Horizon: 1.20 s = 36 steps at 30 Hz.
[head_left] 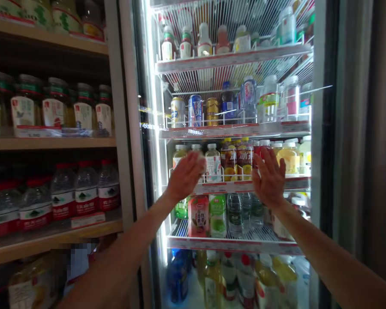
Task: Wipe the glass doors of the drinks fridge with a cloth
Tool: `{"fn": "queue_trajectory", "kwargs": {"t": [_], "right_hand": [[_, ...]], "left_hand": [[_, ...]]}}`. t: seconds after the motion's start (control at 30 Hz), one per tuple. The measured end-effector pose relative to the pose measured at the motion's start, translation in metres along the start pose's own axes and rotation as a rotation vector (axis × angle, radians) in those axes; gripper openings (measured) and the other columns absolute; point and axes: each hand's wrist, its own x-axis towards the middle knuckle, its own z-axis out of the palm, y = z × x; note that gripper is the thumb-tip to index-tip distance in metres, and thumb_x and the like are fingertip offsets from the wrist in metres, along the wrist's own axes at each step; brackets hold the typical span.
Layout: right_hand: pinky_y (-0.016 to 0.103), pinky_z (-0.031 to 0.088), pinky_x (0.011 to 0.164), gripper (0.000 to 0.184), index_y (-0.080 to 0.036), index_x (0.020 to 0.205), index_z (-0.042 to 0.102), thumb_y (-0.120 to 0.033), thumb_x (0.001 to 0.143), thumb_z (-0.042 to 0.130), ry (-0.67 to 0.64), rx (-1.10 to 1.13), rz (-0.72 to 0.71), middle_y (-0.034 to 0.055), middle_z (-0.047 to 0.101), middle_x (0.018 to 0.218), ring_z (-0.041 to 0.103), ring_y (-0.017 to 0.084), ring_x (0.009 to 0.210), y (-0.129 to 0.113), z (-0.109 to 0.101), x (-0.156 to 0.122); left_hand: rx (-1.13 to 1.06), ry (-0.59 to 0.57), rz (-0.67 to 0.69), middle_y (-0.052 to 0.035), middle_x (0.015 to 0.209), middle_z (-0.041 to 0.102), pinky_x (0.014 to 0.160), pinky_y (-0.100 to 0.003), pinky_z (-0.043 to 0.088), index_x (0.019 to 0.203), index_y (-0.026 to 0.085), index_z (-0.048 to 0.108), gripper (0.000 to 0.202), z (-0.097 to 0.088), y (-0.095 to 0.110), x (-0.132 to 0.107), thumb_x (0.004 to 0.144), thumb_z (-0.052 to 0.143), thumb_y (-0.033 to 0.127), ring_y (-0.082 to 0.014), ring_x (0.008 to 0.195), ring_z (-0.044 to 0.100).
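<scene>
Both my arms reach into a lit drinks fridge at its third shelf [241, 186]. My left hand [184, 175] is seen from the back, its fingers stretched out and a little blurred, lying against a pale bottle with a white cap [197, 149]. Beside that bottle stands a bottle with a pink-and-white label [213, 165]. My right hand [269, 177] is open with fingers spread, palm toward the bottles, in front of a red-capped bottle [259, 151] and next to a yellow juice bottle [288, 158]. Neither hand grips anything.
Wire shelves above hold cans [195, 110] and small bottles; below are water bottles [235, 209] and cartons. The fridge's glass door [138, 128] stands at the left. Wooden shelves [51, 143] to the left carry jars and red-capped water bottles. A grey curtain [357, 128] hangs at the right.
</scene>
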Motion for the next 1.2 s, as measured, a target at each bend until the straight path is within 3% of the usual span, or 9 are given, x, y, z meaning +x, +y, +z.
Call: {"fn": "queue_trajectory", "kwargs": {"t": [0.13,0.33,0.5,0.7,0.87,0.93,1.03,1.07,1.2], "right_hand": [[0.047,0.018,0.111,0.052,-0.022,0.139,0.034,-0.028,0.088,0.042,-0.006,-0.002,0.021,0.0085,0.034,0.146,0.027,0.023,0.137,-0.002,0.001,0.000],[0.047,0.018,0.111,0.052,-0.025,0.140,0.033,-0.027,0.088,0.042,-0.009,0.028,0.022,0.0069,0.034,0.145,0.028,0.023,0.136,-0.001,0.000,-0.001],[0.048,0.017,0.111,0.054,-0.023,0.141,0.032,-0.027,0.088,0.043,-0.011,0.015,0.044,0.0076,0.035,0.145,0.027,0.023,0.136,-0.002,0.000,-0.001],[0.045,0.018,0.111,0.050,-0.022,0.138,0.036,-0.027,0.089,0.041,0.014,-0.012,0.013,0.0089,0.038,0.143,0.028,0.022,0.136,-0.001,0.002,-0.001],[0.047,0.019,0.111,0.050,-0.020,0.137,0.037,-0.026,0.088,0.042,0.001,-0.025,0.035,0.0096,0.038,0.143,0.029,0.023,0.136,-0.002,0.001,0.000],[0.048,0.019,0.111,0.051,-0.021,0.138,0.036,-0.026,0.087,0.042,-0.003,-0.016,0.045,0.0093,0.038,0.143,0.029,0.023,0.136,-0.003,0.001,0.000],[0.048,0.018,0.111,0.052,-0.022,0.139,0.035,-0.026,0.087,0.041,-0.007,0.006,0.037,0.0086,0.036,0.144,0.029,0.023,0.136,-0.003,0.000,0.000],[0.048,0.018,0.111,0.052,-0.022,0.139,0.035,-0.026,0.087,0.041,-0.006,0.010,0.034,0.0083,0.036,0.145,0.028,0.023,0.136,-0.003,0.000,0.000],[0.047,0.020,0.111,0.051,-0.022,0.138,0.036,-0.026,0.088,0.041,0.014,0.021,0.032,0.0087,0.036,0.144,0.028,0.023,0.136,-0.003,-0.001,0.001]], "left_hand": [[0.101,0.195,-0.429,-0.0082,0.154,0.007,0.113,-0.045,0.024,0.145,0.024,0.014,0.063,-0.011,-0.026,-0.017,0.090,0.043,0.021,-0.0240,0.141,0.008],[-0.034,-0.044,0.004,-0.0057,0.150,0.024,0.111,-0.039,0.031,0.145,0.027,0.017,0.062,-0.007,0.000,-0.033,0.090,0.046,0.025,-0.0214,0.139,0.019],[0.072,0.227,-0.505,-0.0076,0.153,0.008,0.114,-0.044,0.020,0.145,0.024,0.017,0.059,-0.011,-0.015,-0.042,0.091,0.041,0.022,-0.0236,0.141,0.009],[-0.041,-0.010,-0.034,-0.0065,0.149,0.028,0.111,-0.038,0.029,0.144,0.025,0.019,0.061,-0.003,0.016,-0.038,0.089,0.046,0.023,-0.0210,0.139,0.018],[0.076,0.250,-0.504,-0.0088,0.153,0.009,0.114,-0.044,0.021,0.146,0.022,0.014,0.061,-0.002,-0.001,-0.024,0.091,0.042,0.022,-0.0233,0.141,0.006],[0.056,0.182,-0.369,-0.0085,0.153,0.011,0.113,-0.044,0.023,0.146,0.021,0.013,0.061,0.002,0.007,-0.018,0.091,0.040,0.020,-0.0236,0.141,0.006],[-0.026,-0.037,0.057,-0.0059,0.151,0.021,0.111,-0.040,0.028,0.145,0.023,0.013,0.062,0.009,0.020,-0.006,0.090,0.041,0.020,-0.0215,0.140,0.014],[-0.037,-0.050,0.078,-0.0057,0.151,0.022,0.111,-0.039,0.029,0.145,0.024,0.013,0.062,0.010,0.020,0.000,0.090,0.042,0.021,-0.0212,0.140,0.015],[0.021,0.212,-0.405,-0.0092,0.152,0.017,0.113,-0.045,0.024,0.146,0.022,0.014,0.061,0.016,0.004,0.032,0.091,0.041,0.021,-0.0241,0.141,0.009]]}}
